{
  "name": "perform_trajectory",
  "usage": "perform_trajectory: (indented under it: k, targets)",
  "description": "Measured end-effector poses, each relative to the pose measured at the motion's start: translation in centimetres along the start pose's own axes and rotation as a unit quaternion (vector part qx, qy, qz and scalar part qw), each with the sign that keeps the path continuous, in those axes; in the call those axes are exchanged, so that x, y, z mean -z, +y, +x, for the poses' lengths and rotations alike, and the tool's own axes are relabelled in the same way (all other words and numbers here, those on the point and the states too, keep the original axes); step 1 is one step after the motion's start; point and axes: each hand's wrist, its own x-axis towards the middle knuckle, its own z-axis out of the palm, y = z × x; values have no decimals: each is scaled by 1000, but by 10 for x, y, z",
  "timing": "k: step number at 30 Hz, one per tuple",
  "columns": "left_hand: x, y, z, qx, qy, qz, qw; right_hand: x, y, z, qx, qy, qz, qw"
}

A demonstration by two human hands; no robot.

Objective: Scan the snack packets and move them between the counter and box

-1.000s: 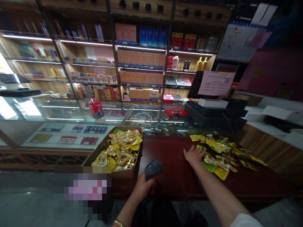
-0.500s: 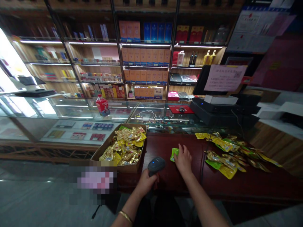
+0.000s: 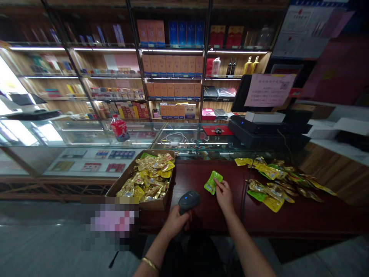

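Note:
My left hand is wrapped round the handle of a dark barcode scanner, whose head shows a small blue light. Between the fingertips of my right hand is the edge of a small green snack packet, just right of the scanner and over the dark red counter. An open cardboard box on the left holds many gold and yellow packets. Farther right, a loose spread of similar yellow, gold and green packets lies on the counter.
Behind the counter runs a glass display case with a red-labelled bottle on it. A monitor with a paper notice and a mouse are at the back right. A dark cable crosses the counter beside my right hand.
My right fingers have closed on the green packet's edge, and more of the packet now shows. The scanner stays in my left hand. The whole view has shifted slightly.

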Motion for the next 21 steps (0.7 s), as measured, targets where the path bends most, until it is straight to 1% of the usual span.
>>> perform_trajectory:
  k: [2, 6, 12, 18, 21]
  targets:
    - [0, 1, 0, -13, 1, 19, 1000, -1, 1, 0, 1, 8, 14, 1000]
    - [-1, 4, -1, -10, -2, 23, 1000, -2, 5, -1, 17, 7, 29, 999]
    - [-1, 5, -2, -14, -9, 18, 1000, -1, 8, 1, 13, -19, 38, 999]
    - [-4, 7, -1, -12, 4, 34, 999, 2, -6, -1, -9, 4, 19, 1000]
    - [-6, 8, 0, -9, 22, 51, 998, 3, -3, 0, -29, -9, 19, 999]
